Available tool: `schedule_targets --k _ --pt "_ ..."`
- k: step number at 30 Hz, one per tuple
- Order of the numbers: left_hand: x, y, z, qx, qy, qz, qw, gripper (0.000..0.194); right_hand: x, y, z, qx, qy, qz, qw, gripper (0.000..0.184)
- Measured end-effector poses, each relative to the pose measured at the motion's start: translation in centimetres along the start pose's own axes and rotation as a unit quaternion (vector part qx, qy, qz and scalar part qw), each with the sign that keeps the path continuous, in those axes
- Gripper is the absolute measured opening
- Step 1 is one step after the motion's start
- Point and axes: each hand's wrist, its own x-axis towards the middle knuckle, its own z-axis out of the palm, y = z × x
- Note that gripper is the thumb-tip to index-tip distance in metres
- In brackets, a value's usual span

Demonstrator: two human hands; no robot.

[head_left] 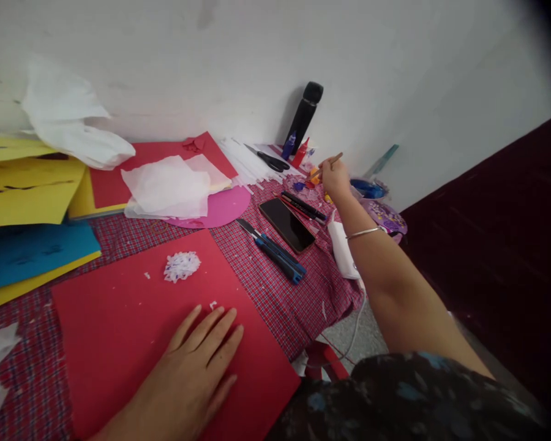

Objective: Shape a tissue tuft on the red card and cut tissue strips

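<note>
My left hand (195,361) lies flat on a large red paper sheet (114,343), its fingers spread and holding nothing. Just beyond the fingertips sits a crumpled white tissue clump (182,266) with purple flecks, and small white scraps are scattered around it. At the far right, my right hand (335,176) is stretched out and closed around a wooden-handled paintbrush (336,158). The brush's lower end points down at blobs of blue, red and orange paint (308,184); its tip is hard to make out.
A phone (287,224), pens (303,206), a blue-handled cutter (280,256) and a white power block (343,250) lie right of the sheet. Behind are black scissors (273,162), paint bottles (299,153), a black bottle (304,116), tissues (168,185) and coloured papers (27,193).
</note>
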Motion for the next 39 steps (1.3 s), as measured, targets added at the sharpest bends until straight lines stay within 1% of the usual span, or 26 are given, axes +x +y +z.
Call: schedule_targets --k 1,3,5,7,8,9,10,12,13,14,15,16,17,19,21,23,25,28,31,36,39 --pt "0.0 0.0 0.0 -0.002 0.002 0.000 1.000 0.040 -0.1 0.1 0.6 -0.004 0.016 0.024 1.000 0.027" --pt "0.1 0.1 0.0 -0.009 0.002 -0.005 1.000 0.040 -0.1 0.0 1.5 0.002 0.024 0.051 0.998 0.030" --pt "0.1 0.4 0.0 -0.024 -0.004 -0.028 0.999 0.039 -0.1 -0.4 1.7 0.008 0.005 0.039 0.999 0.036" --pt "0.1 0.9 0.0 -0.046 -0.020 -0.063 0.997 0.038 -0.1 -1.4 1.2 0.022 -0.015 0.036 0.999 0.043" --pt "0.2 1.1 -0.1 -0.058 -0.032 -0.075 0.995 0.038 -0.2 -2.1 0.8 0.033 -0.021 0.044 0.998 0.045" --pt "0.2 1.3 -0.2 -0.069 -0.047 -0.085 0.993 0.039 -0.3 -3.0 0.3 0.052 -0.019 0.070 0.996 0.045" --pt "0.2 1.4 -0.4 -0.079 -0.060 -0.083 0.992 0.041 -0.6 -4.2 -0.1 0.081 -0.025 0.094 0.992 0.040" --pt "0.3 1.3 -0.6 -0.084 -0.074 -0.078 0.991 0.043 -1.9 -7.4 -0.6 0.118 -0.017 0.084 0.989 0.028" --pt "0.3 1.3 -0.8 -0.085 -0.079 -0.075 0.990 0.044 -3.2 -9.3 -0.9 0.141 -0.027 0.069 0.987 0.027" --pt "0.3 1.2 -0.9 -0.083 -0.082 -0.074 0.990 0.044 -4.9 -11.5 -1.0 0.175 -0.054 0.037 0.982 0.027" --pt "0.4 1.1 -0.9 -0.081 -0.083 -0.074 0.990 0.045 -7.1 -13.7 -1.2 0.239 -0.066 -0.024 0.969 0.027" --pt "0.4 1.1 -1.0 -0.078 -0.085 -0.073 0.991 0.045 -9.4 -15.9 -1.2 0.290 -0.114 -0.070 0.948 0.026" --pt "0.4 1.1 -1.0 -0.075 -0.086 -0.073 0.991 0.045 -11.9 -17.9 -1.2 0.329 -0.134 -0.100 0.929 0.026" --pt "0.4 1.1 -0.9 -0.068 -0.088 -0.071 0.991 0.046 -16.5 -21.1 -0.7 0.328 -0.156 -0.125 0.923 0.026" --pt "0.4 1.2 -0.8 -0.065 -0.088 -0.070 0.992 0.047 -19.7 -22.7 0.0 0.277 -0.155 -0.181 0.931 0.027" --pt "0.3 1.2 -0.6 -0.067 -0.086 -0.071 0.992 0.048 -21.2 -22.8 0.9 0.232 -0.157 -0.212 0.936 0.030" --pt "0.3 1.2 -0.5 -0.071 -0.084 -0.073 0.991 0.047 -21.7 -22.2 1.5 0.217 -0.163 -0.217 0.938 0.032" --pt "0.2 1.3 -0.4 -0.073 -0.079 -0.078 0.991 0.046 -21.6 -21.2 2.1 0.221 -0.190 -0.207 0.934 0.032" --pt "0.2 1.3 -0.3 -0.076 -0.077 -0.080 0.991 0.046 -21.5 -20.8 2.6 0.220 -0.214 -0.200 0.930 0.034" --pt "0.1 1.3 -0.2 -0.078 -0.075 -0.082 0.991 0.046 -21.5 -20.6 3.4 0.235 -0.223 -0.204 0.924 0.034" --pt "0.2 1.3 -0.2 -0.073 -0.076 -0.080 0.991 0.046 -21.4 -20.4 3.4 0.234 -0.221 -0.204 0.924 0.032"
